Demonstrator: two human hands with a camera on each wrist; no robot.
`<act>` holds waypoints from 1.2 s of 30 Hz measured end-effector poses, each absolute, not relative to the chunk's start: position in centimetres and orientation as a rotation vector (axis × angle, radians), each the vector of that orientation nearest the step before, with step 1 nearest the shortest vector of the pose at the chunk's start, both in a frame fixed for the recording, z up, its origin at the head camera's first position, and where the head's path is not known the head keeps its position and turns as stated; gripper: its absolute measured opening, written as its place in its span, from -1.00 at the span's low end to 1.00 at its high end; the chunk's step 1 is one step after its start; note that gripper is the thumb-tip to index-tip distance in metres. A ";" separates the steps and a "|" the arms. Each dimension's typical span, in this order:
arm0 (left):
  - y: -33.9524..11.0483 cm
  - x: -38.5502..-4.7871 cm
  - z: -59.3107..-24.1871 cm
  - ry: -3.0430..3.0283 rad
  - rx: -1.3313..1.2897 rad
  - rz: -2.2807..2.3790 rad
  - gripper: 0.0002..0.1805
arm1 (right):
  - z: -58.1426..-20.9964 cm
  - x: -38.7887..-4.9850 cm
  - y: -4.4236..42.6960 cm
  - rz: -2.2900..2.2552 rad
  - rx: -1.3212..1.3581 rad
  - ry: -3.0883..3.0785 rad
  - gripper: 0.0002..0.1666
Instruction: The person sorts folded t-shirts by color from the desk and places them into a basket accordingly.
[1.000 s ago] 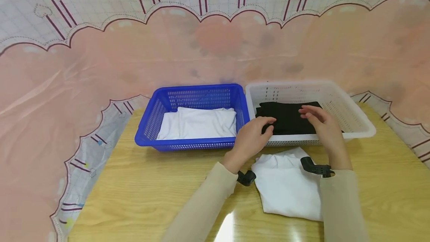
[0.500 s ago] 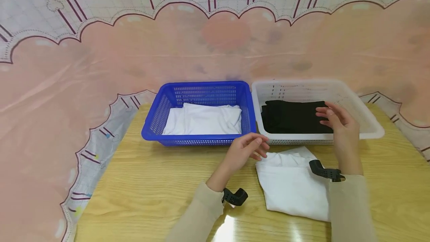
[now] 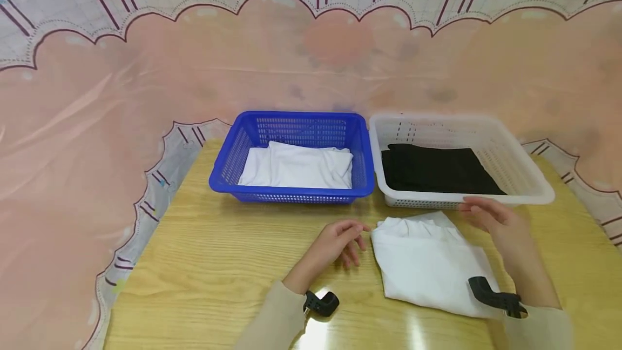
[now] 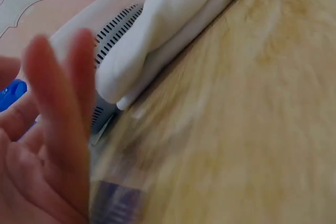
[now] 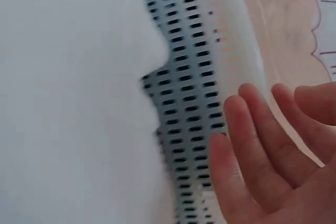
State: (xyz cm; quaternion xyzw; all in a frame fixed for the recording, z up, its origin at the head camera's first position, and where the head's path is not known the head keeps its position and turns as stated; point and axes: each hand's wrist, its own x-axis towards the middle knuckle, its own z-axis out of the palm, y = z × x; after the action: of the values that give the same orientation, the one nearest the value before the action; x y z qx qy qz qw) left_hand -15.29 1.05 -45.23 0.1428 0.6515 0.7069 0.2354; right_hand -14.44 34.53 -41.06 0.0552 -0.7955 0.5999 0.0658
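Folded white cloth lies on the table in front of the white basket. My left hand is just left of it, its fingers loose and holding nothing. Over by the basket's front rim, at the cloth's right, my right hand hovers with relaxed fingers and nothing in them. The right wrist view shows its fingers spread before the perforated basket wall. Folded black cloth lies inside the white basket. Folded white cloth also fills part of the blue basket.
Both baskets stand side by side at the back of the wooden table. A printed pink curtain hangs behind them. Each wrist carries a black camera band, such as the left band.
Both hands have drawn back from the black cloth in the white basket toward the front. The left hand has moved left and down, the right hand right and down. The head view has shifted slightly.
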 end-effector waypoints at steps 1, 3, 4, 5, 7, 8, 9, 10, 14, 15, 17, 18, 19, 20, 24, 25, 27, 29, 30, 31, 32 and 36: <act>0.8 -15.1 -45.5 1.776 0.385 1.929 -0.60 | -41.9 -14.1 34.9 1.814 0.147 -2.432 -0.57; 0.4 -14.7 -45.8 1.746 0.381 1.897 -0.57 | -42.9 -13.4 35.4 1.861 0.135 -2.460 -0.54; 0.2 -14.6 -45.8 1.730 0.388 1.879 -0.55 | -43.0 -12.9 35.4 1.834 0.122 -2.513 -0.53; 0.0 -14.5 -45.8 1.717 0.396 1.861 -0.53 | -42.9 -12.5 35.3 1.829 0.110 -2.551 -0.52; -0.3 -14.5 -45.8 1.694 0.411 1.835 -0.49 | -42.6 -11.9 35.1 1.791 0.084 -2.645 -0.49; -0.4 -14.5 -45.7 1.688 0.416 1.819 -0.48 | -42.4 -11.7 34.9 1.770 0.079 -2.690 -0.47; -0.4 -14.6 -45.7 1.686 0.420 1.805 -0.49 | -42.2 -11.5 34.8 1.746 0.060 -2.739 -0.45; -0.5 -14.8 -45.7 1.687 0.424 1.787 -0.49 | -42.1 -11.4 34.7 1.686 0.036 -2.811 -0.42; -0.5 -15.3 -45.7 1.699 0.419 1.718 -0.54 | -41.9 -10.9 34.8 1.388 -0.050 -3.057 -0.32; -0.5 -15.3 -45.7 1.703 0.415 1.703 -0.55 | -41.9 -10.8 34.8 1.326 -0.071 -3.117 -0.29; -0.4 -15.2 -45.6 1.711 0.411 1.670 -0.57 | -42.0 -10.5 34.9 1.230 -0.081 -3.214 -0.24; -0.2 -15.1 -45.6 1.716 0.417 1.650 -0.59 | -42.0 -10.5 34.9 1.209 -0.084 -3.261 -0.21; -0.1 -15.0 -45.5 1.722 0.426 1.629 -0.61 | -42.0 -10.4 34.8 1.206 -0.084 -3.292 -0.18; 0.1 -14.9 -45.5 1.728 0.438 1.609 -0.63 | -42.0 -10.4 34.7 1.220 -0.076 -3.303 -0.17; 0.8 -14.6 -45.4 1.765 0.497 1.549 -0.73 | -42.1 -10.2 33.8 1.353 -0.012 -3.277 -0.16; 0.8 -14.5 -45.3 1.771 0.502 1.547 -0.73 | -42.1 -10.2 33.4 1.404 0.004 -3.250 -0.16; 0.9 -14.6 -45.2 1.785 0.504 1.547 -0.71 | -42.2 -10.2 32.8 1.497 0.029 -3.203 -0.17; 0.8 -14.7 -45.2 1.784 0.495 1.561 -0.70 | -42.3 -10.2 32.1 1.608 0.049 -3.161 -0.15; 0.7 -14.8 -45.2 1.779 0.487 1.576 -0.72 | -42.3 -10.1 31.7 1.681 0.070 -3.137 -0.14; 0.6 -14.9 -45.2 1.773 0.478 1.594 -0.73 | -42.4 -10.1 31.3 1.763 0.092 -3.110 -0.13; 0.5 -15.0 -45.3 1.770 0.468 1.619 -0.74 | -42.6 -10.1 31.0 1.878 0.116 -3.072 -0.12; -0.2 -15.5 -45.6 1.768 0.406 1.742 -0.61 | -43.4 -10.4 29.6 2.319 0.206 -2.859 -0.05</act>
State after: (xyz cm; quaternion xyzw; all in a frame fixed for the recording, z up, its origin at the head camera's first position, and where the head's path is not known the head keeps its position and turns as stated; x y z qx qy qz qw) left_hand -15.49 -0.25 -45.60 0.1536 0.6687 0.6590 0.3083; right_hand -10.36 29.63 -43.40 0.0537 -0.7467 0.6058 -0.2693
